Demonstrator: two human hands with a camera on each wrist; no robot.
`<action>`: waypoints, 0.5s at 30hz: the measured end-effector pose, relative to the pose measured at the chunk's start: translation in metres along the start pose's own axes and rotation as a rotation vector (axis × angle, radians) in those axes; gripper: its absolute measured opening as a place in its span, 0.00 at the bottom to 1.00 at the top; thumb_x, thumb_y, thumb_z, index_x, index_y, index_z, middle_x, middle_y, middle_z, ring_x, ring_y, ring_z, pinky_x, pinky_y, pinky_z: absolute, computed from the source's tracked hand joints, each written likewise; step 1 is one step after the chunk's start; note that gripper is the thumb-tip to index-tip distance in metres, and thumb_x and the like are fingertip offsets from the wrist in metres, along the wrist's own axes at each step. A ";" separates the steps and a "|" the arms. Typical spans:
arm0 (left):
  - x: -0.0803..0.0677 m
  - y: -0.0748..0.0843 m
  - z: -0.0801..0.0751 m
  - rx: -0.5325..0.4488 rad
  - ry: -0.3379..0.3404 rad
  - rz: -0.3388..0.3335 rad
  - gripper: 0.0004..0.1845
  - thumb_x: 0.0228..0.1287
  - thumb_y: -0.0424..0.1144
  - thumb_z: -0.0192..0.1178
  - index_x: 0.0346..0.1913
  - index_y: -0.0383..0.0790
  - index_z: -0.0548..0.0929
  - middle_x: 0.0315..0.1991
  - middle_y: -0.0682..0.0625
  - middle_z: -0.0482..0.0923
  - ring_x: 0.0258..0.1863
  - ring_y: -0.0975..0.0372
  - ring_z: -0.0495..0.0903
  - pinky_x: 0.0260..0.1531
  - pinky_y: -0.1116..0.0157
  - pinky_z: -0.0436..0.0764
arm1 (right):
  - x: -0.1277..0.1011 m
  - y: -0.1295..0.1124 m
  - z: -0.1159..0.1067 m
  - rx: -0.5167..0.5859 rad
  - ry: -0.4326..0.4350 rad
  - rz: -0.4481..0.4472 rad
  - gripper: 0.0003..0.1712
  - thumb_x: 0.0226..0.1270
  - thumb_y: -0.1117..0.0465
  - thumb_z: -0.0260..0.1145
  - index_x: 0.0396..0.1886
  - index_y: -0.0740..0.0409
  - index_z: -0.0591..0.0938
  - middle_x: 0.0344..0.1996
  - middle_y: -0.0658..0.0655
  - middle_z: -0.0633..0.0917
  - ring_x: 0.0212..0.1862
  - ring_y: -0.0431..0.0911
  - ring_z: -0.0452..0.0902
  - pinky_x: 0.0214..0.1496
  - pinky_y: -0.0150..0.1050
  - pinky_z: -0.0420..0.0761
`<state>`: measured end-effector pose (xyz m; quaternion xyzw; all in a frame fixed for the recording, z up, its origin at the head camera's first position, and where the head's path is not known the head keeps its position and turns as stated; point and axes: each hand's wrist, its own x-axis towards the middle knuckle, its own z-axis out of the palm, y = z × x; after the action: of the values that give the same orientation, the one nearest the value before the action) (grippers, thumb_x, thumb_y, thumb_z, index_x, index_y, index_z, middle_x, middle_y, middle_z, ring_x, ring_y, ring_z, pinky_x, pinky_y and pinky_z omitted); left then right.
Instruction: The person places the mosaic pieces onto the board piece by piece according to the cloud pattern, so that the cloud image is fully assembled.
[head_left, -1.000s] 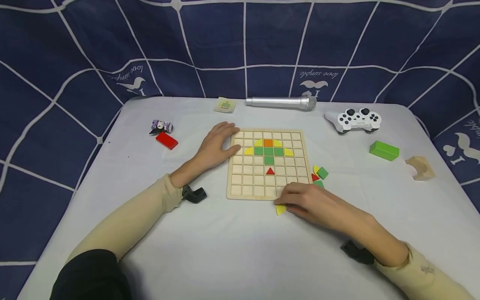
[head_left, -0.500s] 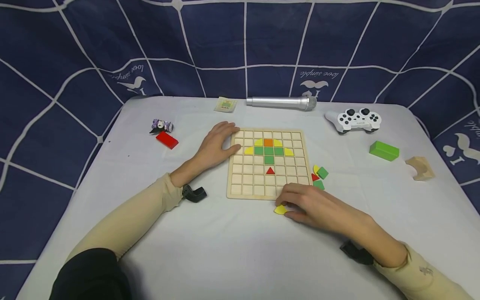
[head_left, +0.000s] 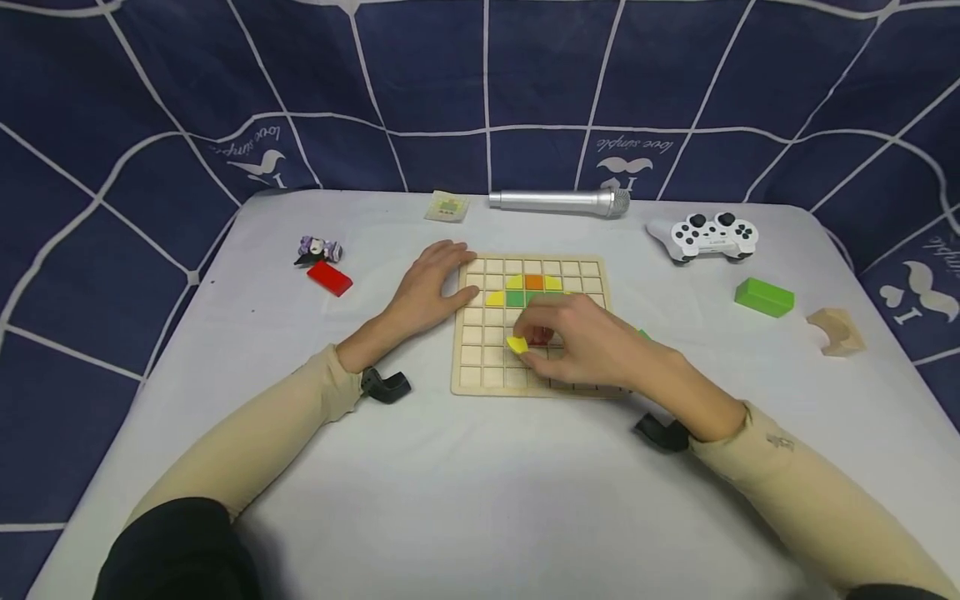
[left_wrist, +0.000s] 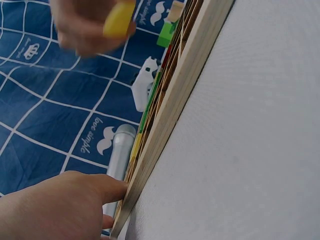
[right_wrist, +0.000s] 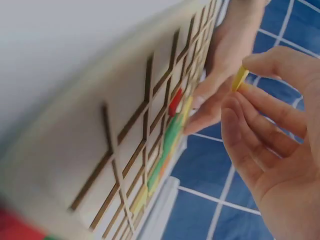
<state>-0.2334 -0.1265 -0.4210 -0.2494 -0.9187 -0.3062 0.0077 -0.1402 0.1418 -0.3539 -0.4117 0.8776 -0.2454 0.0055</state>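
Right hand (head_left: 592, 337) pinches yellow tile (head_left: 517, 343) over grid board (head_left: 468, 379) centre, not seated. Left hand (head_left: 431, 287) flat, steadying left edge. Pattern partly filled; most cells bare.

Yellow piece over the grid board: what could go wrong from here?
1. The right hand pinches the yellow piece only at the fingertips; it may slip and fall onto the wooden board.
2. The hand hides the red triangle in the head view, so lowering could nudge placed tiles.
3. The left hand rests on just one edge of the board, which might shift if pushed.
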 end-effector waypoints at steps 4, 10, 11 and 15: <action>-0.001 -0.003 -0.001 0.002 0.001 -0.004 0.31 0.73 0.47 0.65 0.74 0.40 0.75 0.80 0.42 0.66 0.84 0.50 0.54 0.83 0.47 0.53 | 0.032 0.010 0.002 -0.037 -0.017 0.040 0.09 0.62 0.61 0.76 0.41 0.57 0.89 0.32 0.53 0.86 0.33 0.46 0.80 0.36 0.37 0.79; -0.001 -0.003 0.000 -0.009 -0.002 0.001 0.31 0.72 0.47 0.66 0.74 0.40 0.75 0.80 0.42 0.66 0.84 0.51 0.54 0.82 0.47 0.54 | 0.056 0.020 0.009 -0.107 -0.018 0.073 0.09 0.64 0.61 0.77 0.40 0.60 0.88 0.31 0.55 0.85 0.31 0.45 0.76 0.35 0.38 0.78; 0.000 -0.002 0.000 -0.007 -0.003 0.002 0.31 0.72 0.47 0.66 0.74 0.40 0.75 0.80 0.42 0.66 0.84 0.51 0.54 0.83 0.47 0.54 | 0.057 0.021 0.010 -0.112 -0.025 0.076 0.09 0.64 0.61 0.77 0.39 0.60 0.88 0.31 0.55 0.84 0.31 0.44 0.75 0.35 0.38 0.78; 0.000 -0.002 -0.001 0.007 -0.005 0.002 0.31 0.73 0.48 0.65 0.74 0.41 0.75 0.80 0.43 0.66 0.84 0.51 0.54 0.83 0.47 0.54 | 0.059 0.023 0.013 -0.120 -0.051 0.082 0.10 0.65 0.60 0.79 0.39 0.59 0.87 0.32 0.55 0.84 0.32 0.44 0.74 0.36 0.38 0.77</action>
<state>-0.2349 -0.1281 -0.4216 -0.2510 -0.9196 -0.3022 0.0068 -0.1925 0.1056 -0.3641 -0.3812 0.9064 -0.1814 0.0133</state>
